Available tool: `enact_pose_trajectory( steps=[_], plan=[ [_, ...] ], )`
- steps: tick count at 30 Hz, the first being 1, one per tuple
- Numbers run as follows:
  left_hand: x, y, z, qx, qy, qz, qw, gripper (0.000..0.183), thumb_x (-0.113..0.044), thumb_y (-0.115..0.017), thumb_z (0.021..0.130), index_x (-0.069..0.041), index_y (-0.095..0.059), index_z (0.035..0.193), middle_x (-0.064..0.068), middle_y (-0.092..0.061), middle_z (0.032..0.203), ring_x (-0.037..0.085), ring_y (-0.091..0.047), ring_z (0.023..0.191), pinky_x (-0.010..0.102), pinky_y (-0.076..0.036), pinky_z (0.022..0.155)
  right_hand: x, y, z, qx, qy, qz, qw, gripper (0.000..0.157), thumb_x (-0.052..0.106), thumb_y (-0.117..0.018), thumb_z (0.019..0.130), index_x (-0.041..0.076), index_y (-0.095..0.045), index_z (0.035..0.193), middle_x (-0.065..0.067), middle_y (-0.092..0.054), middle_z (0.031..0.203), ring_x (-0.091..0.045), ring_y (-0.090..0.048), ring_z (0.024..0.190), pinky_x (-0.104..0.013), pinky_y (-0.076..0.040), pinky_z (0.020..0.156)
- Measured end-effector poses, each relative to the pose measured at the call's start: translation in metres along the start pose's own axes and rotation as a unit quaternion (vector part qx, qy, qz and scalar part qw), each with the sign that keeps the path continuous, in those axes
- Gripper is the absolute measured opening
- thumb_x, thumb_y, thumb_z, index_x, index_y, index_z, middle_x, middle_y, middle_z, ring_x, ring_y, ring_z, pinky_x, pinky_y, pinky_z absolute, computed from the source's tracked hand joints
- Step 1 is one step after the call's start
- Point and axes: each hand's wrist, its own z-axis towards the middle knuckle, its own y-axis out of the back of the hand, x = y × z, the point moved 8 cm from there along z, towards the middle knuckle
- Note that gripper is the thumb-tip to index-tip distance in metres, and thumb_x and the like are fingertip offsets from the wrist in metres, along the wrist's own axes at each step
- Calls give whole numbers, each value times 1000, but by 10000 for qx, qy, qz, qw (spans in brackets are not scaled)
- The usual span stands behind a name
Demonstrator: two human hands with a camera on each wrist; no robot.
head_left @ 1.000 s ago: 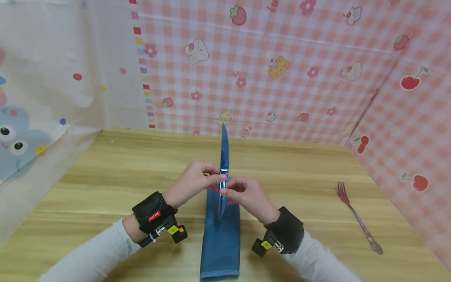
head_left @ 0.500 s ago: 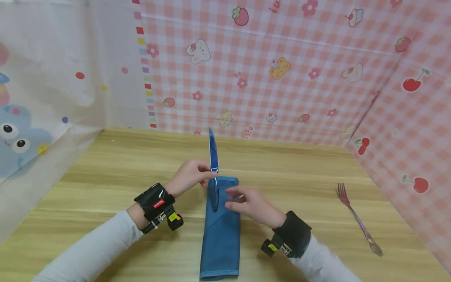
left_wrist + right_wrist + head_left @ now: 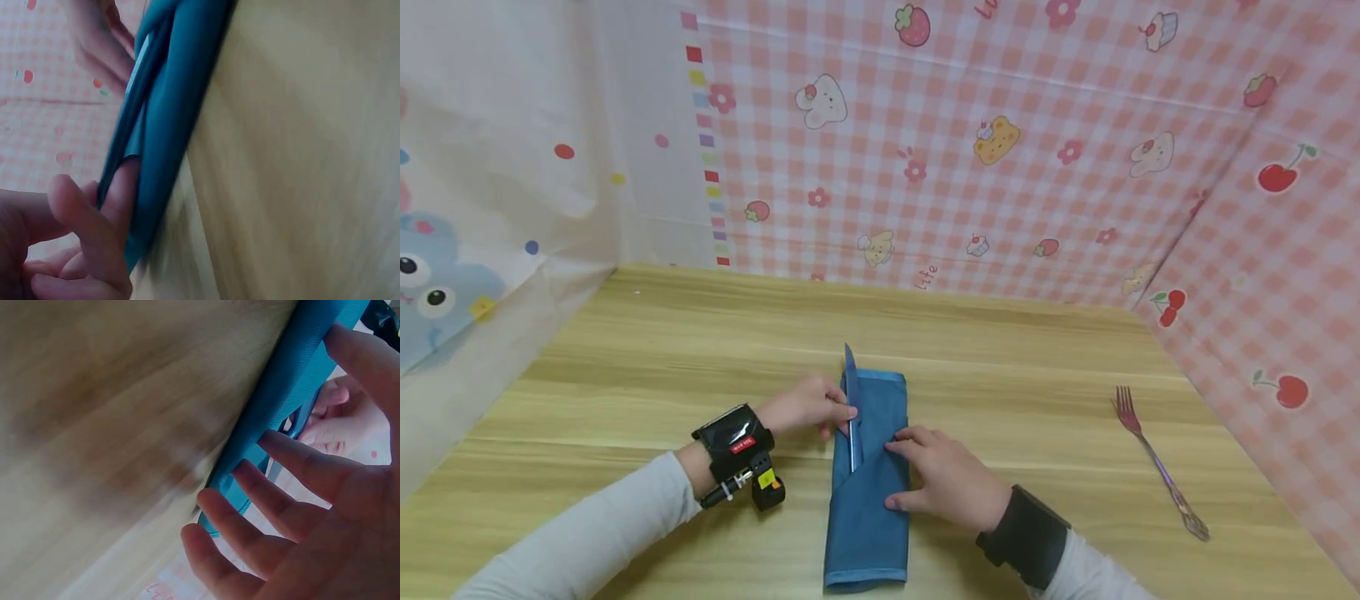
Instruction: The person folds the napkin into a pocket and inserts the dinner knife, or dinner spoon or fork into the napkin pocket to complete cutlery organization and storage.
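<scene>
A shiny blue table knife (image 3: pixel 852 387) points blade-up, away from the person, its handle end tucked under the slanted front edge of a blue cloth pouch (image 3: pixel 868 533). My left hand (image 3: pixel 808 406) pinches the knife near the middle, at the pouch's left side; in the left wrist view its fingers (image 3: pixel 94 231) reach into the fold of the cloth. Along the pouch's right edge my right hand (image 3: pixel 951 479) lies with fingers spread, thumb and fingertips touching the cloth. The right wrist view shows those fingers (image 3: pixel 300 456) extended against the pouch.
A purplish fork (image 3: pixel 1157 462) lies on the wood-grain table (image 3: pixel 1037 358) to the right, tines pointing away. A pink checked cloth wall (image 3: pixel 955 200) stands behind, with further patterned sheets at left and right.
The knife has shifted left, then come down toward the person, its handle sliding into the pouch. My right hand let go of the knife and came down onto the pouch's right edge.
</scene>
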Motion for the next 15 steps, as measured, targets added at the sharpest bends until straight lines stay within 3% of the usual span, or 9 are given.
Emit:
enact_pose_trajectory(
  steps=[5, 9, 15],
  plan=[
    [-5, -16, -11, 499, -85, -104, 9987, 24, -19, -61, 88, -2, -67, 72, 3, -68, 66, 8, -49, 45, 20, -32, 48, 1, 0, 0, -43, 31, -78, 10000, 68, 52, -68, 74, 10, -56, 126, -8, -52, 128, -24, -53, 112, -43, -45, 94],
    [-5, -27, -21, 835, 89, -254, 9961, 24, -18, -61, 87, -1, -68, 72, 2, -65, 63, 7, -45, 45, 19, -29, 45, 2, 1, -1, -39, -14, -132, 9999, 67, 52, -68, 74, 10, -56, 126, -9, -52, 129, -25, -54, 109, -44, -46, 93],
    [-7, -35, -32, 848, 383, -231, 9954, 21, -16, -62, 87, -2, -68, 72, 0, -61, 60, 9, -43, 46, 19, -26, 44, 4, 3, -1, -22, -136, -359, 9993, 67, 52, -69, 73, 11, -57, 125, -8, -53, 128, -26, -55, 104, -44, -47, 88]
  ],
)
